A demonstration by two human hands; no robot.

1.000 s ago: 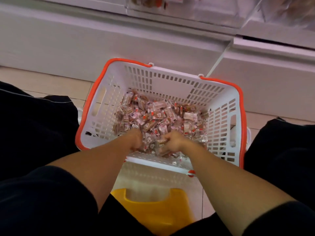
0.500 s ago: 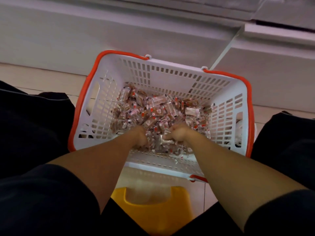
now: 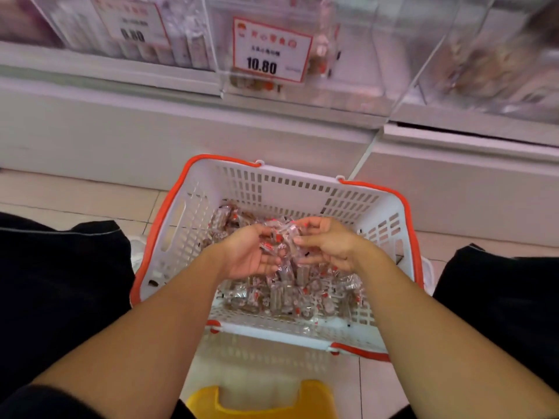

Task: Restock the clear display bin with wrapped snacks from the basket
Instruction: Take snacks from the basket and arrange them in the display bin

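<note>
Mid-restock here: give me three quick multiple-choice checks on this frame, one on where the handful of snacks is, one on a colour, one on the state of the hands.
1. Where is the handful of wrapped snacks?
A. in the clear display bin
B. above the basket, between both hands
C. on the floor

2. What colour is the basket rim?
A. orange-red
B. blue
C. green

3. What are the hands doing?
A. hanging idle
B. pressing flat on the floor
C. cupped round snacks

Answers: 1 B, the bundle sits between the left hand and right hand, over the pile in the basket. 2 A, an orange-red band edges the white basket. 3 C, the fingers of both hands curl round the wrappers.
</note>
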